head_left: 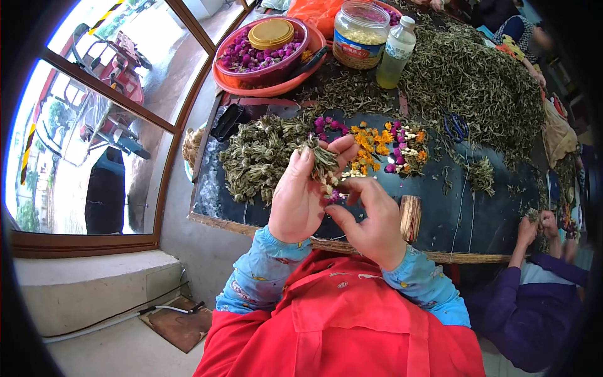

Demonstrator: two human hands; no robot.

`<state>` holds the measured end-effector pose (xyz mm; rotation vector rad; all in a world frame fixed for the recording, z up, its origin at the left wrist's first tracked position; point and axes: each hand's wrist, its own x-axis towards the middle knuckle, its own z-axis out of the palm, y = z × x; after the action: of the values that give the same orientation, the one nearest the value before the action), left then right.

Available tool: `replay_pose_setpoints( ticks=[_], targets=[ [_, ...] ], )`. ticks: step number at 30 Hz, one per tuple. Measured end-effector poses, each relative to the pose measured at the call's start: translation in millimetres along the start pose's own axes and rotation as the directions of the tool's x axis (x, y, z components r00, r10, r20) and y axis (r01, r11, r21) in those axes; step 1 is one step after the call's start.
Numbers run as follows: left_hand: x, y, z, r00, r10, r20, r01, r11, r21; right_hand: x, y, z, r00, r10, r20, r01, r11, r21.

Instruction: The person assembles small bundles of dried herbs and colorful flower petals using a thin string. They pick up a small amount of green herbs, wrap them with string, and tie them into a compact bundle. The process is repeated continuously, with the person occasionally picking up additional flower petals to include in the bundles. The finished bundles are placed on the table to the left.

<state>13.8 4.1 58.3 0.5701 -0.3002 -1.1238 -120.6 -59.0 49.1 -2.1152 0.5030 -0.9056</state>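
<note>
My left hand point(296, 196) is raised over the table's front edge, its fingers and thumb closed around a small bundle of dried tea leaves point(324, 158). Pale buds point(329, 178) and a purple flower point(333, 196) hang from the bundle's lower end. Close beside them is my right hand point(375, 220), thumb and forefinger bent in toward the purple flower. What those fingertips pinch is too small to make out. Beyond my hands lie a heap of finished leaf bundles point(256, 154), orange flowers point(372, 141) and rows of purple flowers and pale buds point(405, 147).
A short wooden block point(410, 218) stands by the front edge. Blue scissors point(455, 127), threads point(461, 207) and a large pile of dried leaves point(471, 69) are rightward. At the back are a basin point(301, 53), a jar point(360, 34) and a bottle point(397, 53). A co-worker's hands point(534, 229) work at right.
</note>
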Motion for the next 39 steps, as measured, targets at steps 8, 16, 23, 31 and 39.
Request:
replay_pose_setpoints(
  ticks=[8,16,23,31,39],
  targets=[
    [6,5,-9,0.997,0.077,0.001,-0.076,0.996,-0.045,-39,18,11,0.845,0.456,0.28,-0.532,0.665,0.524],
    [1,2,-4,0.993,-0.001,-0.118,-0.005,0.999,-0.048,-46,26,14,0.864,0.413,0.287,-0.503,0.733,0.458],
    [-7,9,2,0.969,-0.196,-0.148,0.205,0.977,0.053,-28,32,0,0.834,0.462,0.302,-0.551,0.667,0.502],
    [-30,-6,5,0.831,-0.527,-0.175,0.555,0.784,0.277,2,23,-4,0.784,0.458,0.419,-0.536,0.161,0.829],
    [-38,-5,-8,0.852,-0.498,-0.161,0.519,0.764,0.384,5,27,-11,0.769,0.49,0.411,-0.419,-0.101,0.902]
  ],
)
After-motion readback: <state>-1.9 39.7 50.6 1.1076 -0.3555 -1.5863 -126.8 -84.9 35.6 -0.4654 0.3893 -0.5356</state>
